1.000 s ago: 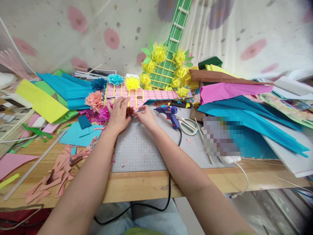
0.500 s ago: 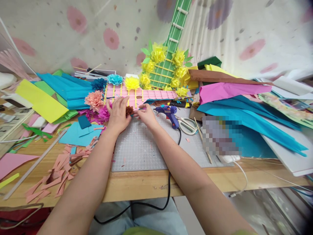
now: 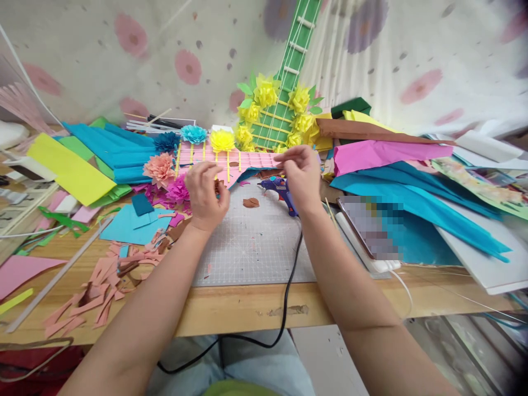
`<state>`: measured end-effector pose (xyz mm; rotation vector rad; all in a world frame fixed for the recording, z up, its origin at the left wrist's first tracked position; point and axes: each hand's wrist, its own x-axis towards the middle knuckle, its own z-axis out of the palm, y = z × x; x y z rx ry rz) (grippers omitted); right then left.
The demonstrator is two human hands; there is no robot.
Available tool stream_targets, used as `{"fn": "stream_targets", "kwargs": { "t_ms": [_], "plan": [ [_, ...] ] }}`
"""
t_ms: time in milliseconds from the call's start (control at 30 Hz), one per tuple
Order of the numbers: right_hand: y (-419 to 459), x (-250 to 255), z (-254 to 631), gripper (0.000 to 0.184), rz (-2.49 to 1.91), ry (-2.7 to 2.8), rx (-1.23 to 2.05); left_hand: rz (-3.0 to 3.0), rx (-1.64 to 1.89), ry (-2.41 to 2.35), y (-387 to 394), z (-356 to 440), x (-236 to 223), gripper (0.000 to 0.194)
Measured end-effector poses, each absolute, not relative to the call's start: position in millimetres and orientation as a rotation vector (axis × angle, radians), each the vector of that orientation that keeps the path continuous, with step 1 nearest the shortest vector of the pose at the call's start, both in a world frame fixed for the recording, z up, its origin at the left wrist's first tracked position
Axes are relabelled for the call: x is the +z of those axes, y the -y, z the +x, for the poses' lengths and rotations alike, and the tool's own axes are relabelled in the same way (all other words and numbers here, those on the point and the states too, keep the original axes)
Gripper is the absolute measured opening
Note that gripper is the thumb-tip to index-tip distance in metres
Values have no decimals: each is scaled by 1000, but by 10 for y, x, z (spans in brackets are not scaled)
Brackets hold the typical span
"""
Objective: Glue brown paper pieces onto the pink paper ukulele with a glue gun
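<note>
My left hand [image 3: 206, 195] is closed at the lower edge of the pink paper guitar [image 3: 210, 157], its thumb and fingers curled around a mostly hidden brown paper flower [image 3: 220, 186]. My right hand [image 3: 303, 176] is raised in front of the guitar's neck, thumb and fingers pinched together; whatever they may hold is too small to make out. Yellow [image 3: 222, 141], light blue [image 3: 193, 134], peach [image 3: 159, 170] and magenta [image 3: 178, 189] paper flowers line the guitar's body. Brown paper pieces [image 3: 251, 203] lie between my hands on the grey cutting mat [image 3: 247, 247].
A purple glue gun [image 3: 274, 187] lies partly behind my right hand, its black cord [image 3: 291, 275] running over the table edge. Behind stands a green guitar [image 3: 289, 71] with yellow flowers. Paper scraps [image 3: 99, 291] cover the left; coloured paper sheets [image 3: 396, 149] and a phone [image 3: 363, 231] are at right.
My right hand has moved right and up from beside the brown flower to the guitar's neck, uncovering brown pieces on the mat. My left hand has turned and shifted slightly right, covering the flower more.
</note>
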<state>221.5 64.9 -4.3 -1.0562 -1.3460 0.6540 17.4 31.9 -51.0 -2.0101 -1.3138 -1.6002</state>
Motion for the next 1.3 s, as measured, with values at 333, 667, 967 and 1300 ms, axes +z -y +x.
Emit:
{"fn": "stream_targets", "kwargs": {
  "t_ms": [333, 667, 967, 1300],
  "plan": [
    [-520, -609, 2784, 39, -1309, 1257, 515, -2615, -1068, 1613, -216, 565, -704, 29],
    [-536, -805, 2567, 49, -1571, 1574, 454, -2508, -1129, 1944, -470, 681, -831, 23],
    [-519, -762, 2539, 46, -1773, 1577, 483, -2590, -1138, 1977, -504, 688, -854, 12],
    [-484, -771, 2628, 49, -1535, 1362, 679, -2532, -1481, 2071, -418, 658, -777, 13]
  ]
}}
